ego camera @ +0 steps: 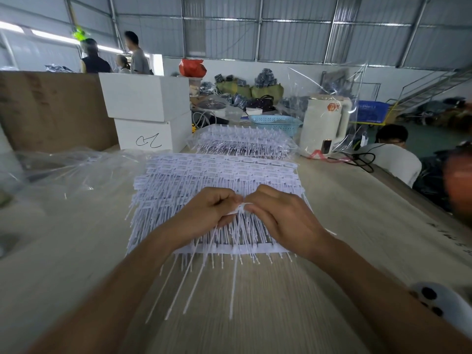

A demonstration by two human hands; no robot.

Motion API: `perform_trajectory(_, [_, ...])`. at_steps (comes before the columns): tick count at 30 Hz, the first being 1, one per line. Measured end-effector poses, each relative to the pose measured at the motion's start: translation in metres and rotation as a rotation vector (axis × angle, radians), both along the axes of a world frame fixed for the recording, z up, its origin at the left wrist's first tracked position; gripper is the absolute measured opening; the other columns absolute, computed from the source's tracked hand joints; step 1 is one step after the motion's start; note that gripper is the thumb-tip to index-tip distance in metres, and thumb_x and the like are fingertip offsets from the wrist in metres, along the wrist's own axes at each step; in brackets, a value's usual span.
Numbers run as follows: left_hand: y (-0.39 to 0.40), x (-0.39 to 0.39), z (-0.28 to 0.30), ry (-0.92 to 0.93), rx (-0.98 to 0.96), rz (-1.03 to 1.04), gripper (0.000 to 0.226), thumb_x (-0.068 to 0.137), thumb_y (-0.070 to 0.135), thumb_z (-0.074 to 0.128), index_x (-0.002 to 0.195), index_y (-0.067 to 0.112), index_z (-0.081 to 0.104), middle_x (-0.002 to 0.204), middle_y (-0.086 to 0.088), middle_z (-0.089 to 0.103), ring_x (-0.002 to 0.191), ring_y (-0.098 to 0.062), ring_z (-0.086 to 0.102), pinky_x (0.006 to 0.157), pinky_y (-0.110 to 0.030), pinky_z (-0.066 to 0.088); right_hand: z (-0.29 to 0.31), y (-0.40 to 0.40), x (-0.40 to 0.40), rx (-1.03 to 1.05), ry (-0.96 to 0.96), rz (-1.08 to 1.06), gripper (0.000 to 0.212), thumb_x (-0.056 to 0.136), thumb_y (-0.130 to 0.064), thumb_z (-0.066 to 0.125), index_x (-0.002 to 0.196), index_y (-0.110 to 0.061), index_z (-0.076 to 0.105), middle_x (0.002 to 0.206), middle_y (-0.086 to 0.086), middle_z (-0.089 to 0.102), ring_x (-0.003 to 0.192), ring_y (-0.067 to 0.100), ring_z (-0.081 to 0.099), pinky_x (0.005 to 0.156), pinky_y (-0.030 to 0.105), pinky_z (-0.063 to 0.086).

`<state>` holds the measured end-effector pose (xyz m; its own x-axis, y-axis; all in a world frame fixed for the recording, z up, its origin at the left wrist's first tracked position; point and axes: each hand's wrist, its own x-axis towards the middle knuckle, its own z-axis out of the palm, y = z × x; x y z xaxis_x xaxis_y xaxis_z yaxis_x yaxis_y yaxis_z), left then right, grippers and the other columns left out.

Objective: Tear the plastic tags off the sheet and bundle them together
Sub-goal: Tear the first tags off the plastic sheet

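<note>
Both hands meet over the sheet (217, 172): left hand (204, 213) and right hand (283, 215) pinch one tag (238, 209) between them. The close grip likely keeps the tear short. Loose tags (194, 274) trail from the left hand, probably the bundle.

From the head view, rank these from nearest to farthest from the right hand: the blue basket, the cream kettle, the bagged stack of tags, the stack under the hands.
1. Stack under the hands: directly beneath the right hand.
2. Bagged stack of tags: just behind it, mid-table.
3. Cream kettle: farther back on the right.
4. Blue basket: back, left of the kettle; close to call with the kettle.
</note>
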<state>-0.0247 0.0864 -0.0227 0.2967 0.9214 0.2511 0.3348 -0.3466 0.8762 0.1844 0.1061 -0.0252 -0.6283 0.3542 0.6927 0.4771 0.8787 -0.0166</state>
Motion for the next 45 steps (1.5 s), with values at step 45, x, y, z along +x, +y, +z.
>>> perform_trajectory(45, [-0.006,-0.007,-0.004,-0.087,-0.017,-0.049,0.042,0.102,0.031,0.05,0.062,0.024,0.062,0.056,-0.004,0.051,0.055,-0.018,0.041,0.06,-0.03,0.035,0.0,0.015,-0.007,-0.244,0.163,0.121,0.011,0.097,-0.012,0.068,0.1,-0.008,0.078,0.084,-0.007,0.065,0.077,0.009,0.062,0.07,0.035,0.05])
